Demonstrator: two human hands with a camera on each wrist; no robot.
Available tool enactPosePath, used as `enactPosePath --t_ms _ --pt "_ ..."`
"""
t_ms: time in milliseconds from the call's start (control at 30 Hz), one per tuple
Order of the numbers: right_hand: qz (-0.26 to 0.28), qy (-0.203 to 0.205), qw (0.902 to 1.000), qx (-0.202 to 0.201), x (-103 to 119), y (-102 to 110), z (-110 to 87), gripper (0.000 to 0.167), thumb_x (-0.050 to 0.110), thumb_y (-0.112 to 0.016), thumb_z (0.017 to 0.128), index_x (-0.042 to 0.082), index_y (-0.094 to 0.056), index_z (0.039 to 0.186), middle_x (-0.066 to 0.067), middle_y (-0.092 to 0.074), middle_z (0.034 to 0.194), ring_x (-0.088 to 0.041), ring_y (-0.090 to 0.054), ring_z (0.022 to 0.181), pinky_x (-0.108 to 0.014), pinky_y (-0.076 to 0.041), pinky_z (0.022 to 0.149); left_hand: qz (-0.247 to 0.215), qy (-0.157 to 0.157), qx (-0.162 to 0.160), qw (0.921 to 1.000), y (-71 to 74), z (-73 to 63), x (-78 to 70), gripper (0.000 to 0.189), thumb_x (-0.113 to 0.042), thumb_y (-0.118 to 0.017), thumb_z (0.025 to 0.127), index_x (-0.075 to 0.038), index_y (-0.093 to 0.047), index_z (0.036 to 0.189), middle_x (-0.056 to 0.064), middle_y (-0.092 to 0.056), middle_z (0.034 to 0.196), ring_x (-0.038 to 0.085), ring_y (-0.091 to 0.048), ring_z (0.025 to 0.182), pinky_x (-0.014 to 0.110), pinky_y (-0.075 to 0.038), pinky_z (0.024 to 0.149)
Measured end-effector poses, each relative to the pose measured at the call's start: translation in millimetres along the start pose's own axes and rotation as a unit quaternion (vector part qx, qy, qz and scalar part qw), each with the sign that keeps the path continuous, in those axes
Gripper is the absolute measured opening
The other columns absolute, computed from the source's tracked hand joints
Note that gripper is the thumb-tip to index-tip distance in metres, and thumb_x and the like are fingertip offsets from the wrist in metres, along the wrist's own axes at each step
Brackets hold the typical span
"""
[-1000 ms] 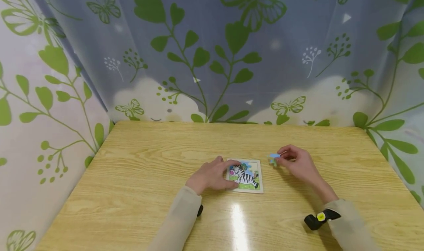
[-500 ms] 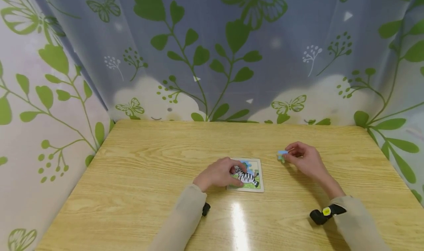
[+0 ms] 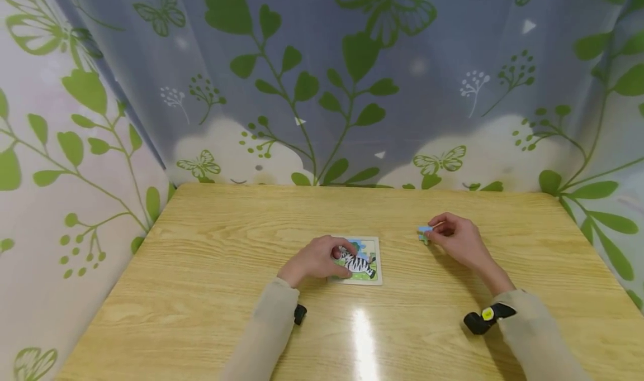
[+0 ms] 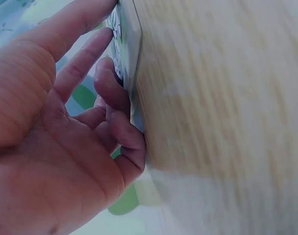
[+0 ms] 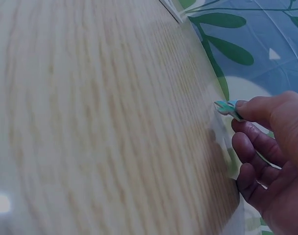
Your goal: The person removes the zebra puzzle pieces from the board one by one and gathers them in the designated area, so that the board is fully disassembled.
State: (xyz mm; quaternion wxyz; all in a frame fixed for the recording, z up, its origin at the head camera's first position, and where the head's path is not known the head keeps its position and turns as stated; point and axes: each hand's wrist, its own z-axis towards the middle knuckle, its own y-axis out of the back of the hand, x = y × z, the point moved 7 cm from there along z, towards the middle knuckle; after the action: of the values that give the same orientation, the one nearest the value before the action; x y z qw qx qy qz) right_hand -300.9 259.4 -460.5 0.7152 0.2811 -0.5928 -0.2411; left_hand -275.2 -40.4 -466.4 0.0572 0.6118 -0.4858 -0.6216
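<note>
A square jigsaw puzzle [image 3: 359, 265] with a zebra on grass lies flat on the table, with pale bare patches at its upper right. My left hand [image 3: 316, 260] rests over its left side, index finger and thumb spread across the picture and covering part of it. In the left wrist view, the loosely bent other fingers of my left hand [image 4: 56, 127] lie against the board [image 4: 132, 46] at its edge. To the right, my right hand [image 3: 460, 240] pinches a small blue and green puzzle piece [image 3: 425, 234] between thumb and fingers. The right wrist view has the piece [image 5: 230, 110] at my fingertips.
The wooden table [image 3: 226, 230] ends at a hanging cloth [image 3: 322, 90] printed with leaves and butterflies, which also covers both sides. Black wrist devices [image 3: 478, 320] sit at both cuffs. A bright light reflection lies on the table's front part.
The left hand has first shifted right over the puzzle, then moved left, and the board has slid left with it. The right hand has drawn right with the piece, then slightly back.
</note>
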Motion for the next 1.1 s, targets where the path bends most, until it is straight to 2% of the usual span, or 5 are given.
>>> enactPosePath --t_ms 467,700,933,1100 --pt "-0.054 0.015 0.9984 -0.002 -1 -6 6.8 0.02 0.017 -0.075 0.094 0.003 -0.07 0.107 -0.01 -0.074 0.089 -0.017 -0.066 0.079 -0.025 -0.049 0.066 -0.009 0.003 -0.004 1.0 0.8 0.9 3.3 0.037 -0.022 -0.085 0.085 -0.02 -0.071 0.119 0.003 -0.055 0.093 0.017 -0.045 0.087 0.032 -0.037 0.077" --pt "-0.052 0.01 0.9986 -0.004 2 -6 4.7 0.021 0.02 -0.072 0.096 0.003 -0.07 0.108 -0.012 -0.073 0.092 -0.021 -0.067 0.082 -0.027 -0.05 0.067 -0.017 0.005 -0.004 0.9998 1.4 0.2 2.4 0.036 -0.021 -0.084 0.085 -0.021 -0.071 0.119 0.004 -0.053 0.092 0.017 -0.044 0.086 0.032 -0.036 0.075" --pt "-0.03 0.029 0.999 0.013 18 -18 -6.3 0.022 0.025 -0.07 0.098 0.007 -0.07 0.111 -0.009 -0.073 0.096 -0.019 -0.068 0.084 -0.025 -0.052 0.067 -0.013 0.01 -0.003 0.9999 1.1 -0.3 2.9 0.036 -0.021 -0.084 0.086 -0.021 -0.07 0.119 0.003 -0.052 0.091 0.017 -0.043 0.085 0.032 -0.036 0.074" --pt "-0.009 0.062 0.9975 0.031 38 -29 -15.4 0.022 0.02 -0.071 0.097 0.006 -0.071 0.113 -0.007 -0.073 0.096 -0.016 -0.066 0.083 -0.026 -0.053 0.07 -0.013 0.01 -0.002 0.9999 0.7 -0.2 2.7 0.036 -0.021 -0.084 0.086 -0.022 -0.07 0.119 0.002 -0.051 0.09 0.016 -0.043 0.084 0.032 -0.036 0.074"
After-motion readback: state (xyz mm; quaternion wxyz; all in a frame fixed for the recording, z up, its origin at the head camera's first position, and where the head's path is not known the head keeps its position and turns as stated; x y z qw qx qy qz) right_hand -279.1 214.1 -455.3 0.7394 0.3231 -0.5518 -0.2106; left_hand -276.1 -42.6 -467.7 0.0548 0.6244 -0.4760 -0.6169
